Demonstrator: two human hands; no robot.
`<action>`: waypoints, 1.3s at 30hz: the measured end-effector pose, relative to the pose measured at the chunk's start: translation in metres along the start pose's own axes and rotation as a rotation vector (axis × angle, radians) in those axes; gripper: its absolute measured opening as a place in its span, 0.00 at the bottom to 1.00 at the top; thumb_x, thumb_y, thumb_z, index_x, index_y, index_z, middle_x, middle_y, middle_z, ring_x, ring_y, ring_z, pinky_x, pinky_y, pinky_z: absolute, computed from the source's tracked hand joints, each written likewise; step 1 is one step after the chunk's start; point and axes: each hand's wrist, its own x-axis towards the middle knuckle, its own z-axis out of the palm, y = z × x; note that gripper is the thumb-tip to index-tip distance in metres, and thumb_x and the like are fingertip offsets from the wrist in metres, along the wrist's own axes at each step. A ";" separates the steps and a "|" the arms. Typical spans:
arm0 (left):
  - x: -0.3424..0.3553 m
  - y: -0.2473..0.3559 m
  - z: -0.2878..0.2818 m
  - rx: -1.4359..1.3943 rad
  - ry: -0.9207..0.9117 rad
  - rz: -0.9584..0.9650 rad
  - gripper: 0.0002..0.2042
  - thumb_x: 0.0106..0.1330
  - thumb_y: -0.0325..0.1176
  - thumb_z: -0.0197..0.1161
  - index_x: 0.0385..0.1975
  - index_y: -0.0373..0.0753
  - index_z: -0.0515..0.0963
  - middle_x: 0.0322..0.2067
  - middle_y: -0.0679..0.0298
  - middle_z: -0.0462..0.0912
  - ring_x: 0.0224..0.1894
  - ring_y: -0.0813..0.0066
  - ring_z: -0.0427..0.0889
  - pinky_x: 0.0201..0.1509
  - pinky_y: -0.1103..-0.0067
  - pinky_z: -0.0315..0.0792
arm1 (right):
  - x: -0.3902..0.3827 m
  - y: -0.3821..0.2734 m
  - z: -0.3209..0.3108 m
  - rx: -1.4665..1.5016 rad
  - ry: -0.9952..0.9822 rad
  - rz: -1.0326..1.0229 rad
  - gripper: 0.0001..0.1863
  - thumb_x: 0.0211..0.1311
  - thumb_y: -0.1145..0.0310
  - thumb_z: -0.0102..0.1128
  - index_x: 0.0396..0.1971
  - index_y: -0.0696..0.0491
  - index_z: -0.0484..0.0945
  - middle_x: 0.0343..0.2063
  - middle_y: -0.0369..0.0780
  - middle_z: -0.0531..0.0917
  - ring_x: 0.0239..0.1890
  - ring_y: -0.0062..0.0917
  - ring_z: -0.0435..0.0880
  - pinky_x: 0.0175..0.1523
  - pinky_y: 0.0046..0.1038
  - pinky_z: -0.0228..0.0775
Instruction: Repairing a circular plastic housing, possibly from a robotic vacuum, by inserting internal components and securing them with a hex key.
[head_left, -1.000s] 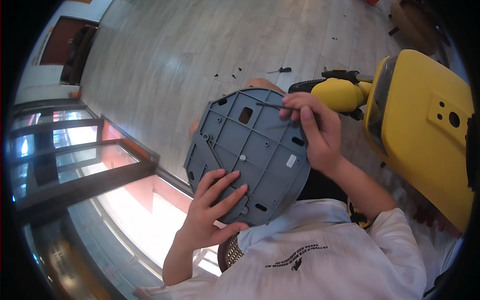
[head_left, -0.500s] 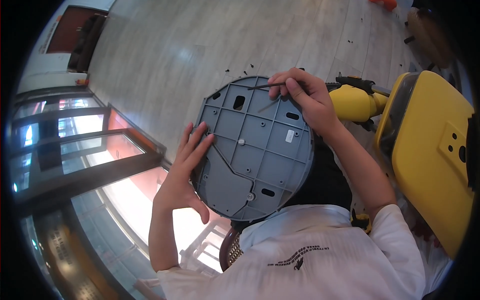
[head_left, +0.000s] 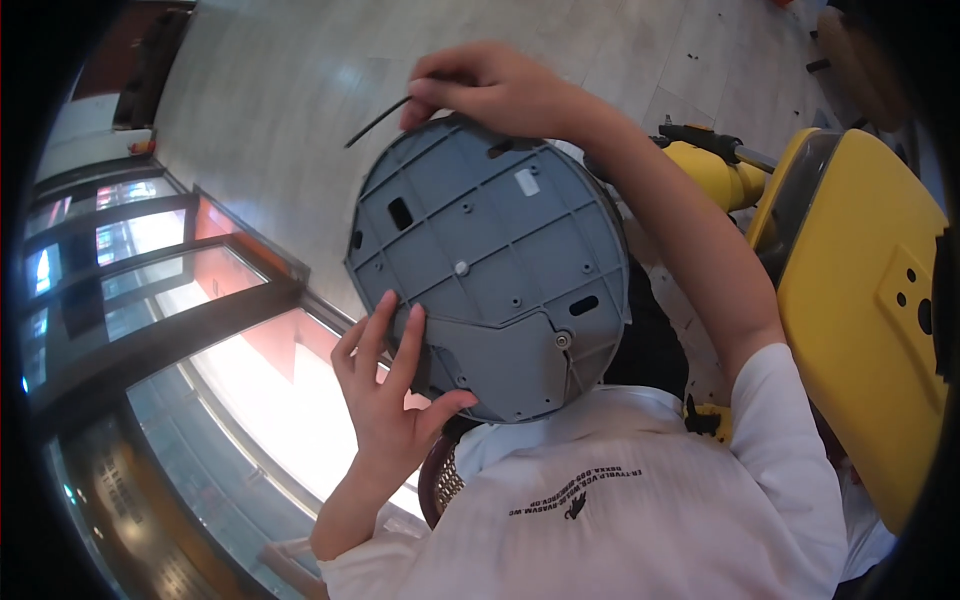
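Plate (head_left: 430, 250) of ribbed grey plastic sits over the person's lap (head_left: 655, 348), as I watch; the left hand (head_left: 388, 415) spreads against its lower-left side, fingers apart, while the right hand (head_left: 485, 92), pinched around a thin dark rod (head_left: 374, 124), arches across its top edge.

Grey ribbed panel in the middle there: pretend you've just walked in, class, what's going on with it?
A person has the grey ribbed panel in front of them, its ribbed side facing the camera. Their left hand is spread against its lower left part. Their right hand, at the far edge, grips a thin dark rod that points away from the panel. A large yellow piece stands to the right.
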 end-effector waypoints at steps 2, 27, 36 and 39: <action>0.003 0.004 -0.006 0.120 -0.008 0.036 0.47 0.47 0.72 0.68 0.64 0.45 0.79 0.67 0.57 0.71 0.65 0.53 0.64 0.68 0.59 0.64 | 0.014 0.000 0.007 -0.106 -0.104 0.031 0.15 0.77 0.64 0.54 0.38 0.59 0.84 0.36 0.39 0.89 0.43 0.24 0.86 0.55 0.27 0.75; 0.055 0.047 0.016 -0.001 0.023 0.576 0.36 0.51 0.62 0.74 0.56 0.44 0.84 0.57 0.51 0.78 0.42 0.58 0.75 0.44 0.68 0.68 | 0.057 -0.061 -0.009 -0.800 0.007 0.067 0.19 0.73 0.61 0.50 0.30 0.59 0.85 0.28 0.47 0.86 0.32 0.45 0.85 0.45 0.45 0.76; 0.056 0.049 0.026 -0.125 0.058 0.491 0.38 0.46 0.54 0.82 0.57 0.40 0.83 0.58 0.51 0.75 0.49 0.53 0.74 0.50 0.64 0.74 | -0.020 -0.174 -0.004 -1.238 -0.464 0.287 0.15 0.68 0.66 0.54 0.27 0.60 0.83 0.27 0.48 0.85 0.31 0.46 0.85 0.40 0.46 0.78; 0.051 0.043 0.030 -0.168 0.079 0.462 0.37 0.46 0.53 0.82 0.57 0.41 0.83 0.58 0.53 0.76 0.49 0.53 0.75 0.50 0.64 0.74 | -0.061 -0.158 -0.020 -1.337 -0.489 -0.087 0.12 0.64 0.68 0.56 0.25 0.61 0.80 0.23 0.49 0.82 0.28 0.46 0.83 0.38 0.44 0.77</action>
